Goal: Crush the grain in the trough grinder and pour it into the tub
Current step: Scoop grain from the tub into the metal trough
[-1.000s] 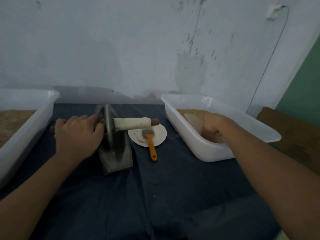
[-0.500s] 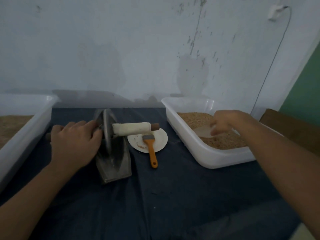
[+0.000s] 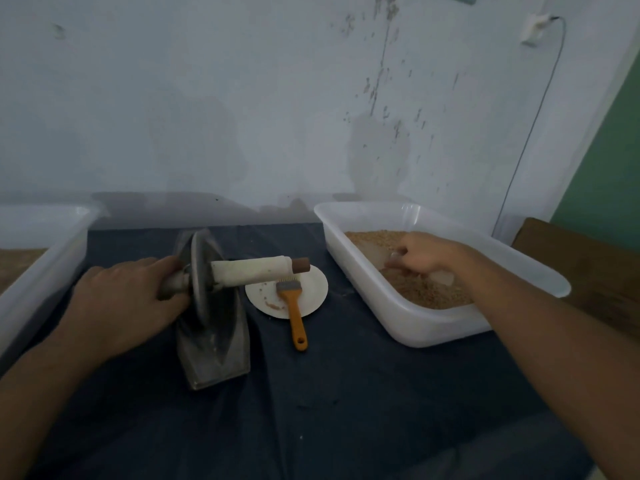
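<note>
Pale, stained wall (image 3: 242, 98) backs a desk (image 3: 346, 393) draped in dark blue cloth. On it the left hand (image 3: 128, 303) wraps its fingers (image 3: 169, 271) round the near-side handle of the grinder wheel (image 3: 201, 271); most of that handle is hidden under the hand. The wheel stands upright in the metal trough grinder (image 3: 214, 344), and its other handle (image 3: 256, 270), wrapped in white with a brown tip, sticks out to the right over a small white plate (image 3: 311, 289). Whether any grain lies in the trough cannot be made out in the dim light.

The right hand (image 3: 426, 258) is down inside the right tub (image 3: 415, 323), fingers (image 3: 394, 259) curled round a translucent scoop (image 3: 443, 277) that is half buried and hard to see against the grain (image 3: 426, 292) filling the tub's floor.

An orange-handled brush (image 3: 294, 313) lies with its bristle end on the plate and its handle on the cloth, between grinder and right tub. A second white tub (image 3: 48, 258) sits at the left, cut off by the frame edge, with brownish material just visible inside. A thin cable (image 3: 530, 133) runs down the wall from a fitting at top right, and a brown wooden surface (image 3: 588, 265) shows beyond the right tub
</note>
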`<state>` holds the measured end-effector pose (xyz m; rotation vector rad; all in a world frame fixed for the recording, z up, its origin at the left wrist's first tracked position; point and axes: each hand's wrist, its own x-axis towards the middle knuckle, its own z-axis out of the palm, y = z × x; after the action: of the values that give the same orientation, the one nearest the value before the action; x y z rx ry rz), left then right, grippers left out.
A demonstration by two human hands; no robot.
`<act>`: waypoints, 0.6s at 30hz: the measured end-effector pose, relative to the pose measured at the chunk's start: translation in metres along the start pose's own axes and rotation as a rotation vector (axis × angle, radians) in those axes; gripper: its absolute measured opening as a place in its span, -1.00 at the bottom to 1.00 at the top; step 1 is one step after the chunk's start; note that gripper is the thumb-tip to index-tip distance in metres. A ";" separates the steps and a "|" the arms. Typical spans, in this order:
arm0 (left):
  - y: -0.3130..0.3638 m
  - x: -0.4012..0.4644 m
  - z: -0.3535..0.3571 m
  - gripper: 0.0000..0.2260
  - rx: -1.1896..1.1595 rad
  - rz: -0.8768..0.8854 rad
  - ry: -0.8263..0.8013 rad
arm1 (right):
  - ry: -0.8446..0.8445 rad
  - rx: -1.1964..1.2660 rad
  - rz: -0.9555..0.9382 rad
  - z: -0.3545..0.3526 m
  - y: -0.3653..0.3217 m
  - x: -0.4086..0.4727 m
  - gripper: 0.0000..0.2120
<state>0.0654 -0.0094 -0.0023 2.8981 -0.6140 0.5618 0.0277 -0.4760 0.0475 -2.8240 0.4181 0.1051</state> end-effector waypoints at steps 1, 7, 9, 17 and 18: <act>0.000 0.000 -0.002 -0.62 0.000 0.004 -0.010 | 0.004 0.023 0.001 -0.002 0.002 -0.001 -0.74; -0.004 0.000 -0.001 -0.74 -0.114 -0.035 0.014 | 0.097 0.136 -0.044 -0.011 0.021 -0.011 -0.74; -0.005 -0.002 0.002 -0.75 -0.167 -0.060 0.033 | 0.164 0.137 -0.081 -0.011 0.025 -0.015 -0.76; -0.009 -0.002 0.005 -0.78 -0.405 -0.187 0.160 | 0.259 0.134 -0.185 -0.022 0.010 -0.033 -0.79; -0.008 -0.002 0.004 -0.77 -0.438 -0.211 0.182 | 0.264 0.126 -0.217 -0.026 0.005 -0.035 -0.78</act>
<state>0.0687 -0.0021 -0.0073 2.4283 -0.3469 0.5700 -0.0060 -0.4786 0.0753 -2.7435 0.1625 -0.3294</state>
